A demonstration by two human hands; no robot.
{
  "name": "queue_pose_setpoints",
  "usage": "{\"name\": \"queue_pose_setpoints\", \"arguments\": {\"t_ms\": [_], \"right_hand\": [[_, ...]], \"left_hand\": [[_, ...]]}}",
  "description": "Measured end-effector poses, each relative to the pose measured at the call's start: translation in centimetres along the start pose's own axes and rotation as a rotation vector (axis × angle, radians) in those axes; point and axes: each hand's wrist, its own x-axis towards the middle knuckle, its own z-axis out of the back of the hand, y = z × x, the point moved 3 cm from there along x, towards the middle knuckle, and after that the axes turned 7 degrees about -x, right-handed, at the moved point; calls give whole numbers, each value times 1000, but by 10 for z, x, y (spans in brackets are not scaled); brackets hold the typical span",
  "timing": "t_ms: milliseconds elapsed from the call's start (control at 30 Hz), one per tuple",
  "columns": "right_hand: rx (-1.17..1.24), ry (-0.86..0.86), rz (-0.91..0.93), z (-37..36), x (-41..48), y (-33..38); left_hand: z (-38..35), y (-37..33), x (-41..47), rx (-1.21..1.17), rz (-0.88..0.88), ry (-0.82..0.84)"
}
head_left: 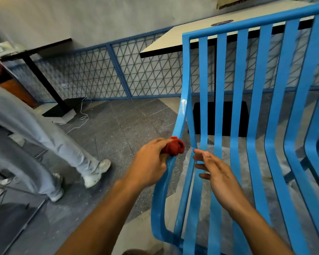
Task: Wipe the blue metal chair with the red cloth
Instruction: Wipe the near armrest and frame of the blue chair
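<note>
Left of both hands, another person's legs (44,140) stand near. The left hand (151,162) pinches the bunched red cloth (174,146) against the blue metal chair (238,126) frame; just right, the right hand (219,173) hovers spread over the slats.

Chair (247,126) on the right, table (173,41) behind its slatted back. Left hand (149,162) with cloth (174,146) against chair's left edge; right hand (219,173) over the slats. Another person's legs (44,144) standing left.
</note>
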Motion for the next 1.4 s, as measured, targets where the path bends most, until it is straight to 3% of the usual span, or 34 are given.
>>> {"name": "queue_pose_setpoints", "arguments": {"t_ms": [233, 400, 567, 733, 867, 1000, 1400], "right_hand": [[-13, 8, 18, 2, -4, 3], [-28, 5, 16, 4, -4, 0], [-35, 18, 7, 1, -4, -4], [-42, 19, -1, 0, -4, -6], [-48, 32, -4, -3, -4, -7], [-40, 26, 4, -4, -3, -8], [-56, 18, -11, -11, -23, -23]], "left_hand": [[17, -6, -56, 20, -32, 71], [45, -8, -58, -290, 117, 298], [32, -1, -15, -463, 127, 112], [6, 4, 41, -345, 54, -24], [-2, 2, 51, -211, 50, 10], [2, 1, 12, -57, 0, 23], [29, 3, -108, -75, -120, 142]]}}
